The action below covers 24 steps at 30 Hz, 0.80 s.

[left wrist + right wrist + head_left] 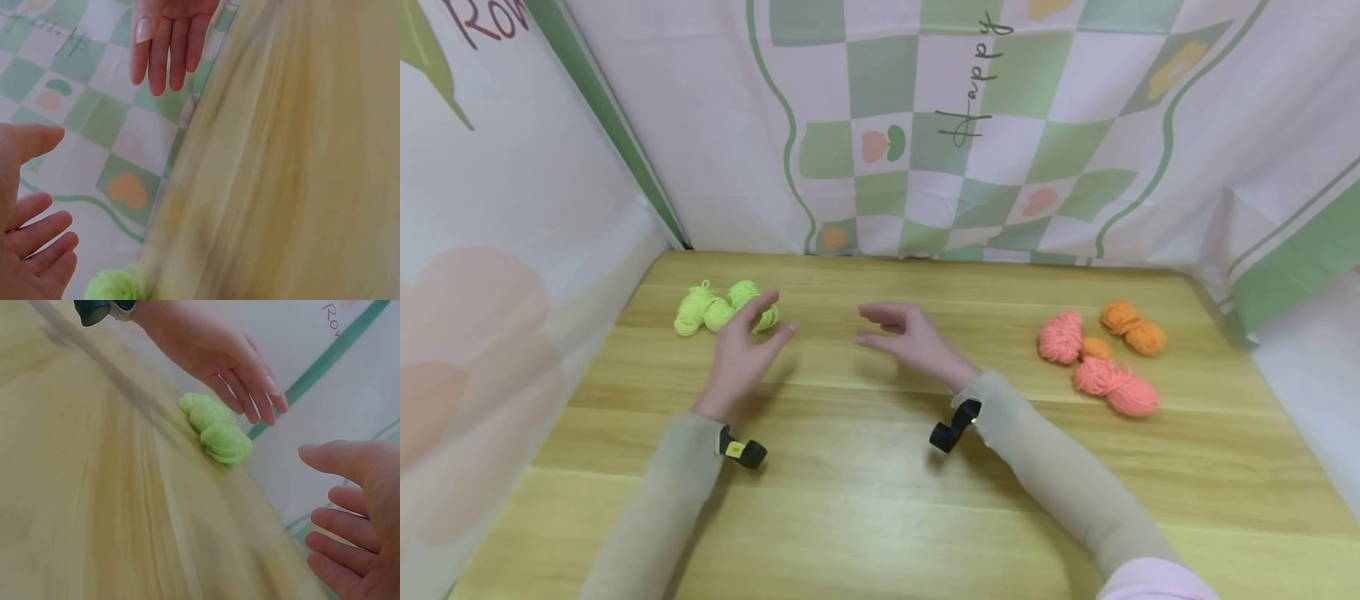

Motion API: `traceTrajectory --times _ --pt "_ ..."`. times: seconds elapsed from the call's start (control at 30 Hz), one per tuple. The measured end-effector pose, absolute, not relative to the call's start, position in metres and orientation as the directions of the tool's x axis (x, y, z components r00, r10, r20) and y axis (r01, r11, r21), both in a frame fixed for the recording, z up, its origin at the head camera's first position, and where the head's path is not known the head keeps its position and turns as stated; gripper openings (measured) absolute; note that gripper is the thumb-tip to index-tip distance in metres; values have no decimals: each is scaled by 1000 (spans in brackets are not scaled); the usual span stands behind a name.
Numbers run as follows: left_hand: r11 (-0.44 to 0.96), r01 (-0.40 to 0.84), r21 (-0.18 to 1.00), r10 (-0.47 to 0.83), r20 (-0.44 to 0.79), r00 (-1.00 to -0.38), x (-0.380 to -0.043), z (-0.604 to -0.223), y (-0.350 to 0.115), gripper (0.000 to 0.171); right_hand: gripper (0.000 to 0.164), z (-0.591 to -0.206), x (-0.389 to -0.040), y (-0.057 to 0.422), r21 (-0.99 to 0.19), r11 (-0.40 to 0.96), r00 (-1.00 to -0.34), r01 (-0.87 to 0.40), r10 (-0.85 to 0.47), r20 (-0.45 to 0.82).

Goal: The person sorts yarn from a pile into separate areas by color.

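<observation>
My left hand (741, 350) hovers above the table near the yellow-green yarn balls (700, 310), overlapping part of them in the head view. Its fingers are relaxed and hold nothing. Facing it across a gap is my right hand (917, 340), also raised over the wood, thumb and fingers apart with nothing between them. In the right wrist view the yellow-green yarn (225, 442) lies on the table below the left hand (219, 356). The left wrist view shows both palms, the right hand (172, 37) with fingers extended, and a bit of yellow-green yarn (115, 286) at the bottom.
On the right of the wooden table (865, 517) lie pink yarn balls (1116, 387) and orange yarn balls (1133, 327), close together. A checked fabric curtain (947, 167) hangs along the back edge, with more printed cloth at both sides.
</observation>
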<state>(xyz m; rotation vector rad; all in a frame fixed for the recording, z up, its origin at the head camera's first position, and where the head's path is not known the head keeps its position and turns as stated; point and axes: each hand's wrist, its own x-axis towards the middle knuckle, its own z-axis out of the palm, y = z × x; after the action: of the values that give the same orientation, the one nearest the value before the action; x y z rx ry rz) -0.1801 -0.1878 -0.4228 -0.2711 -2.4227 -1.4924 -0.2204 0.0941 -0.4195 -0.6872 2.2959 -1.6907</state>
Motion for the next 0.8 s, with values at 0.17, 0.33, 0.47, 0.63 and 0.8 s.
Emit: traceTrajectory --times 0.17,0.33,0.47,0.63,0.8 --pt "446 309 840 63 315 -947 -179 -426 -177 62 56 -424 -215 110 -938 253 -884 -236 -456 99" --pt "452 322 832 109 306 -946 -177 -429 -164 64 56 -427 -210 124 -932 279 -893 -230 -441 88" --pt "442 344 829 136 318 -938 -173 -432 -154 64 56 -430 -207 133 -935 273 -895 -225 -438 87" --pt "427 344 836 157 307 -939 -167 -433 -141 63 57 -433 -202 144 -935 285 -904 -209 -422 73" --pt "418 338 844 186 284 -941 -165 -434 -127 63 60 -434 -195 157 -922 331 -917 -201 -394 59"
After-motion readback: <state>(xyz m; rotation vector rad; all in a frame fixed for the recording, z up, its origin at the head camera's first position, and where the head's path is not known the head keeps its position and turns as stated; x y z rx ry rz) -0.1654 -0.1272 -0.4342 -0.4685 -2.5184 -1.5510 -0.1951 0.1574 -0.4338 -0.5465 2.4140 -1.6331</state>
